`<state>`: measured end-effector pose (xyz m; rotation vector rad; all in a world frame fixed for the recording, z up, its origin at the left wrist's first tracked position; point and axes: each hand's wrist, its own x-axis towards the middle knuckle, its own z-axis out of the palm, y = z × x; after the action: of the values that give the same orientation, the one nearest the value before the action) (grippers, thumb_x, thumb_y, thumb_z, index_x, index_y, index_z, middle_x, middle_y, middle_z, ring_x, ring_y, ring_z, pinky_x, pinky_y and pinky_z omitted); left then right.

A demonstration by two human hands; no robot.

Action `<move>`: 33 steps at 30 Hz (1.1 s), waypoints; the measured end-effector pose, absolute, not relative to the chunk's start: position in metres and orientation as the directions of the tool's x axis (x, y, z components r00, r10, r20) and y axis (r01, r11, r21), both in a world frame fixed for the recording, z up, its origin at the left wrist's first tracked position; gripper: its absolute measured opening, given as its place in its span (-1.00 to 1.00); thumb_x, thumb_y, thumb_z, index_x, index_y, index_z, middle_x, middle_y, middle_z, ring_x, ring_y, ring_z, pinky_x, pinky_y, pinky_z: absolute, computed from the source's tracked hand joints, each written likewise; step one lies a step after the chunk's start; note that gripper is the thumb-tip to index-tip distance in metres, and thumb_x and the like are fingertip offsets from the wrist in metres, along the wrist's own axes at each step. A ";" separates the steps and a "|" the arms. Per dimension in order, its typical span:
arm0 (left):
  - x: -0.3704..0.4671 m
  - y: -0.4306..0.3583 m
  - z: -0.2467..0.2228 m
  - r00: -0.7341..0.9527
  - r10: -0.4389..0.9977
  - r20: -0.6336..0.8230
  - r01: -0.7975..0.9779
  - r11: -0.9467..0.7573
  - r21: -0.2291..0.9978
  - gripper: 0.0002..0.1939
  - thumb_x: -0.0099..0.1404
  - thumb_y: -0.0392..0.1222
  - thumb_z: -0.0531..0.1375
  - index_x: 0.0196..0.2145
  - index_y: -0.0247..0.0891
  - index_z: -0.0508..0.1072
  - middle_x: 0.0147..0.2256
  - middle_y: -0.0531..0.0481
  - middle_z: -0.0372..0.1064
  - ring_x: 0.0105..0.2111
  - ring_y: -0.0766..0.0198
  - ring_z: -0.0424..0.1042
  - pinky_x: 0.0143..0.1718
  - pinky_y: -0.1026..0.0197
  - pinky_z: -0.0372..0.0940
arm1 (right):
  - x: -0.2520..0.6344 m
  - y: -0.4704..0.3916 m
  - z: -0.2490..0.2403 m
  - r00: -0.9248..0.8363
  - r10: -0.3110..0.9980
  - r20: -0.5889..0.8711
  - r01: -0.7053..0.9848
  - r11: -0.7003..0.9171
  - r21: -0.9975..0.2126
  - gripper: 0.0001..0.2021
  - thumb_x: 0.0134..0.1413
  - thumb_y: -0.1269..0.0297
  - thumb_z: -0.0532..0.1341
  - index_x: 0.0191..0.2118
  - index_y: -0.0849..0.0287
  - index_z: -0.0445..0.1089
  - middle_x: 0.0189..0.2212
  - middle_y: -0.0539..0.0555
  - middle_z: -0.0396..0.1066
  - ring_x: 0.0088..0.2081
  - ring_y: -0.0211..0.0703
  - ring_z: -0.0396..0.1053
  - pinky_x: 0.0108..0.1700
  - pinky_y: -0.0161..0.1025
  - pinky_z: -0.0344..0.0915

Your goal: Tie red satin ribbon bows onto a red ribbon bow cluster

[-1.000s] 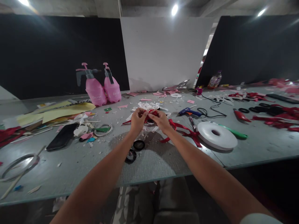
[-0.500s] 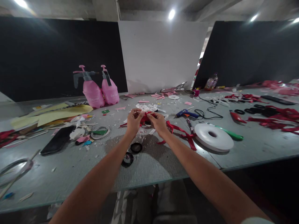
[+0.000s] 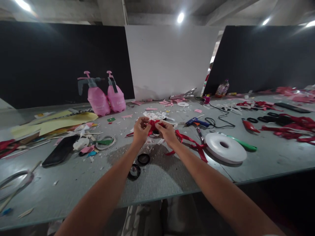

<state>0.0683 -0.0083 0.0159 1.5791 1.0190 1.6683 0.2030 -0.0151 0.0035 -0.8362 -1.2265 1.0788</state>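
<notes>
Between my two hands is a piece of red ribbon, pinched from both sides above the middle of the table. My left hand grips its left part with thumb and fingers together. On the other side my right hand pinches the ribbon's right part. Something dark shows just under the ribbon, too small to make out. Nearer to me lie a black ring and a second black ring. More red ribbon trails over the table right of my right hand.
On the right are a white ribbon roll, a blue glue gun with a black cord, and a green tool. Leftward stand two pink spray bottles, with a black phone nearer. Paper scraps litter the table.
Both hands keep hold of the red ribbon in nearly the same place, and more of it shows between the fingers. The whole view has shifted slightly.
</notes>
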 end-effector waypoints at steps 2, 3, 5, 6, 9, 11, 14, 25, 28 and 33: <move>0.068 -0.009 0.016 -0.164 0.817 0.553 0.164 -0.530 0.832 -0.76 0.05 -0.30 0.20 -0.27 -0.24 0.31 -0.41 0.08 0.29 -0.54 0.43 0.22 -0.49 0.36 0.16 | 0.203 -0.014 0.002 -0.009 0.929 0.369 -0.097 0.366 -0.925 -0.74 -0.06 0.04 0.27 -0.43 0.15 0.40 -0.71 -0.13 0.10 -0.66 -0.36 0.01 -0.60 -0.35 -0.04; 0.068 -0.009 0.016 -0.192 0.794 0.577 0.203 -0.543 0.815 -0.78 0.05 -0.31 0.20 -0.29 -0.23 0.30 -0.41 0.08 0.28 -0.54 0.43 0.22 -0.48 0.36 0.16 | 0.203 -0.013 0.002 -0.005 0.920 0.392 -0.065 0.391 -0.918 -0.74 -0.05 0.04 0.26 -0.42 0.15 0.41 -0.69 -0.11 0.14 -0.63 -0.34 0.05 -0.58 -0.35 0.00; 0.068 -0.009 0.016 -0.209 0.768 0.606 0.230 -0.563 0.794 -0.82 0.06 -0.31 0.19 -0.33 -0.23 0.30 -0.40 0.07 0.28 -0.51 0.42 0.23 -0.44 0.36 0.17 | 0.204 -0.013 0.002 0.031 0.906 0.422 -0.023 0.423 -0.906 -0.73 -0.04 0.04 0.25 -0.41 0.16 0.41 -0.65 -0.08 0.22 -0.58 -0.30 0.14 -0.54 -0.34 0.07; 0.068 -0.009 0.015 -0.199 0.775 0.600 0.218 -0.562 0.798 -0.85 0.08 -0.30 0.18 -0.34 -0.24 0.31 -0.40 0.07 0.29 -0.50 0.42 0.24 -0.43 0.36 0.18 | 0.204 -0.012 0.002 0.061 0.899 0.434 -0.013 0.436 -0.900 -0.73 -0.03 0.03 0.24 -0.41 0.17 0.42 -0.62 -0.06 0.26 -0.55 -0.28 0.19 -0.51 -0.34 0.10; 0.072 -0.009 0.012 -0.143 0.854 0.501 0.066 -0.496 0.866 -0.89 0.14 -0.20 0.16 -0.36 -0.25 0.33 -0.46 0.08 0.28 -0.52 0.40 0.25 -0.47 0.35 0.17 | 0.205 -0.011 0.002 0.139 0.871 0.472 -0.011 0.478 -0.878 -0.72 -0.02 0.04 0.24 -0.38 0.19 0.44 -0.52 0.00 0.37 -0.46 -0.23 0.28 -0.42 -0.33 0.20; 0.076 -0.009 0.010 -0.099 0.901 0.423 -0.069 -0.430 0.900 -0.84 0.15 -0.12 0.17 -0.38 -0.26 0.35 -0.50 0.09 0.27 -0.54 0.40 0.25 -0.49 0.34 0.16 | 0.206 -0.010 0.002 0.152 0.852 0.500 -0.017 0.508 -0.861 -0.73 -0.01 0.07 0.24 -0.36 0.20 0.45 -0.46 0.02 0.41 -0.42 -0.22 0.32 -0.36 -0.31 0.24; 0.082 -0.009 0.007 -0.075 0.928 0.364 -0.165 -0.372 0.913 -0.77 0.13 -0.04 0.21 -0.39 -0.28 0.39 -0.51 0.08 0.29 -0.55 0.41 0.25 -0.48 0.35 0.17 | 0.207 -0.008 0.001 0.132 0.838 0.529 -0.020 0.536 -0.844 -0.75 0.00 0.09 0.24 -0.35 0.20 0.46 -0.45 0.02 0.43 -0.40 -0.21 0.34 -0.31 -0.29 0.27; 0.084 -0.009 0.007 -0.126 0.967 0.221 -0.325 -0.251 0.912 -0.63 0.00 0.05 0.34 -0.36 -0.27 0.40 -0.47 0.09 0.34 -0.54 0.43 0.30 -0.49 0.35 0.19 | 0.207 -0.008 0.000 0.114 0.810 0.575 0.069 0.571 -0.818 -0.77 0.02 0.12 0.23 -0.35 0.20 0.46 -0.41 0.05 0.45 -0.35 -0.17 0.38 -0.24 -0.26 0.28; 0.084 -0.010 0.007 -0.104 0.975 0.195 -0.337 -0.219 0.916 -0.62 0.00 0.07 0.34 -0.39 -0.28 0.41 -0.50 0.09 0.34 -0.56 0.43 0.29 -0.51 0.35 0.17 | 0.208 -0.007 -0.002 0.105 0.812 0.574 0.089 0.567 -0.819 -0.77 0.03 0.12 0.23 -0.34 0.20 0.46 -0.41 0.05 0.46 -0.35 -0.16 0.38 -0.23 -0.25 0.28; 0.085 -0.011 0.006 -0.017 0.983 0.180 -0.388 -0.173 0.905 -0.63 0.01 0.07 0.35 -0.43 -0.28 0.39 -0.49 0.09 0.34 -0.55 0.45 0.28 -0.51 0.37 0.16 | 0.207 -0.006 -0.004 0.094 0.828 0.553 0.054 0.551 -0.833 -0.77 0.02 0.11 0.23 -0.33 0.19 0.46 -0.41 0.06 0.47 -0.35 -0.15 0.39 -0.25 -0.25 0.30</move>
<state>0.0849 -0.0114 0.0062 1.0407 0.8037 1.4872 0.2069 -0.0060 -0.0036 -0.8346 -1.3715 0.6856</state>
